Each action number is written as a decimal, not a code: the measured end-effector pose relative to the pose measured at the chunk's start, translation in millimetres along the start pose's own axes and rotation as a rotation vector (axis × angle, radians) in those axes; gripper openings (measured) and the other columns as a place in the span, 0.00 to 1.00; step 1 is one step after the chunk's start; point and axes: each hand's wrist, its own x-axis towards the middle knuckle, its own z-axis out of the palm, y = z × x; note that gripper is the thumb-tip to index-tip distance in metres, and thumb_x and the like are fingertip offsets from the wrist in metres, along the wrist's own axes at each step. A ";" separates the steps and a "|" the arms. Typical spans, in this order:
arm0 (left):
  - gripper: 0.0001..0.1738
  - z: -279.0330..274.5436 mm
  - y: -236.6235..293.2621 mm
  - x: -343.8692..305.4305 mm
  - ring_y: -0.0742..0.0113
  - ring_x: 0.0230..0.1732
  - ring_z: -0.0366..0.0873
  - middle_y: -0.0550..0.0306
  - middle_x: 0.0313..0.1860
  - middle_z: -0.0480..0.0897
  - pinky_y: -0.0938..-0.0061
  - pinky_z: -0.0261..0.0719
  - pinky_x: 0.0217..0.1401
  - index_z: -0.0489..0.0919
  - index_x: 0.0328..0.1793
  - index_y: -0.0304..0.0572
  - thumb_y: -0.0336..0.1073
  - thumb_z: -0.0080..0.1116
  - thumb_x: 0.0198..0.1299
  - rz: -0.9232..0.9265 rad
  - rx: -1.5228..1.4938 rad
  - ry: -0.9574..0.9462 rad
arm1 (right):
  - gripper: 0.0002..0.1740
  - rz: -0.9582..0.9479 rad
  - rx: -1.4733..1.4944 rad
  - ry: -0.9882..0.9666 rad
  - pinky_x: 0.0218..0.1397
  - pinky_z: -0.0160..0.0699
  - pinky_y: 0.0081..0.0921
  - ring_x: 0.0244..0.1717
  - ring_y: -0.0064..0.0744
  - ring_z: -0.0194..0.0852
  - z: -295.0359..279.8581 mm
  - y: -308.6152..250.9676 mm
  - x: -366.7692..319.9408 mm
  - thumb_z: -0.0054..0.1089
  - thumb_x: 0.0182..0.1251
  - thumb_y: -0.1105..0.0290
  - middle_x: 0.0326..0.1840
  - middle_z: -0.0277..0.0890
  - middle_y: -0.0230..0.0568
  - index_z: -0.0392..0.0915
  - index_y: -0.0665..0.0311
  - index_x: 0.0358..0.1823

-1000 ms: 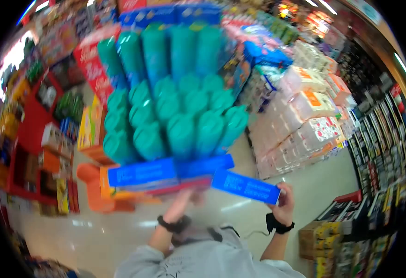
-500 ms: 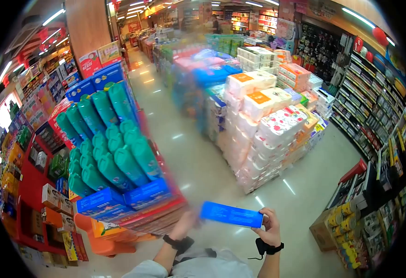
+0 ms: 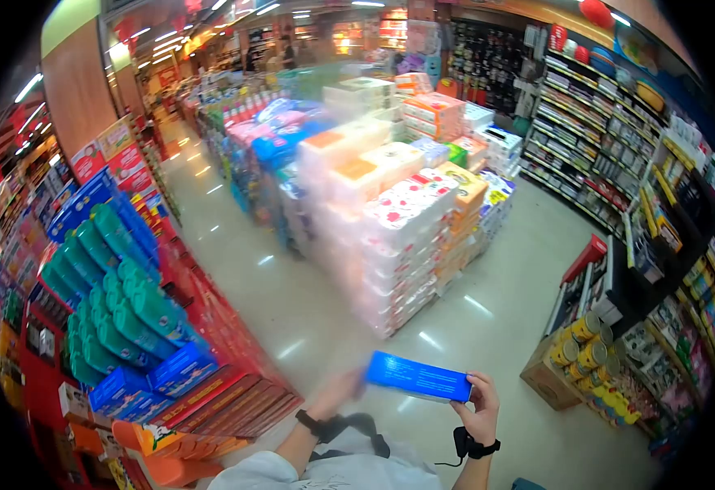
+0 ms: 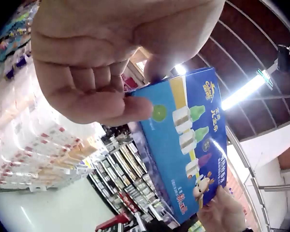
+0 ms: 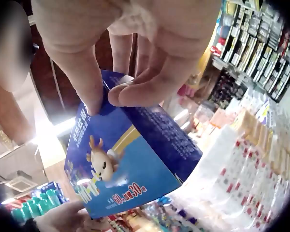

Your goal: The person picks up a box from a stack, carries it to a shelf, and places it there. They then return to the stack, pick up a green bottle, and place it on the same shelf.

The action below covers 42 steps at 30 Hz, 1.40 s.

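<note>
Blue box (image 3: 417, 378) held out over the aisle floor (image 3: 488, 318) in the head view. The right hand (image 3: 480, 408) is clamped on its right end and the left hand (image 3: 337, 394) is blurred at its left end, with green bottles (image 3: 113, 302) racked off left. Left wrist view: curled fingers (image 4: 135, 108) pinch the box's upper corner. Right wrist view: thumb (image 5: 82, 77) and fingers nip the opposite corner, printed face toward the camera.
</note>
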 end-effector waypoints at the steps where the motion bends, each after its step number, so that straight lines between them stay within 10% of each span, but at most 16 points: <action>1: 0.23 13.6 2.6 11.6 0.73 0.26 0.74 0.63 0.25 0.76 0.77 0.71 0.31 0.77 0.34 0.43 0.50 0.43 0.78 0.003 -0.014 -0.037 | 0.35 0.008 -0.019 0.047 0.45 0.82 0.24 0.44 0.26 0.78 -12.7 2.4 -3.7 0.70 0.45 0.90 0.65 0.69 0.43 0.74 0.65 0.59; 12: 0.24 206.9 4.2 169.3 0.74 0.28 0.73 0.62 0.26 0.77 0.76 0.72 0.33 0.79 0.37 0.42 0.53 0.46 0.76 -0.129 0.139 -0.549 | 0.33 0.240 -0.327 0.606 0.48 0.80 0.23 0.53 0.28 0.77 -160.7 26.6 -50.5 0.77 0.47 0.83 0.64 0.75 0.46 0.78 0.65 0.59; 20: 0.24 463.5 19.1 231.8 0.73 0.24 0.74 0.61 0.25 0.76 0.77 0.72 0.30 0.76 0.35 0.41 0.53 0.47 0.75 -0.082 0.213 -0.986 | 0.31 0.441 -0.575 1.006 0.48 0.82 0.23 0.57 0.31 0.79 -292.0 -1.0 -81.1 0.75 0.49 0.81 0.65 0.76 0.44 0.80 0.61 0.58; 32: 0.25 780.2 -36.0 199.0 0.75 0.22 0.70 0.64 0.20 0.72 0.79 0.68 0.27 0.74 0.32 0.43 0.53 0.44 0.77 -0.149 0.407 -1.470 | 0.31 0.634 -0.728 1.475 0.49 0.84 0.26 0.62 0.35 0.78 -456.1 33.7 -198.3 0.72 0.52 0.81 0.67 0.75 0.44 0.79 0.62 0.61; 42: 0.22 1059.5 -50.0 119.2 0.72 0.24 0.75 0.60 0.27 0.78 0.75 0.74 0.29 0.76 0.43 0.41 0.51 0.43 0.77 -0.153 0.457 -1.650 | 0.29 0.392 -0.693 1.676 0.51 0.81 0.25 0.60 0.33 0.78 -680.1 2.2 -288.1 0.73 0.55 0.78 0.67 0.76 0.42 0.79 0.61 0.62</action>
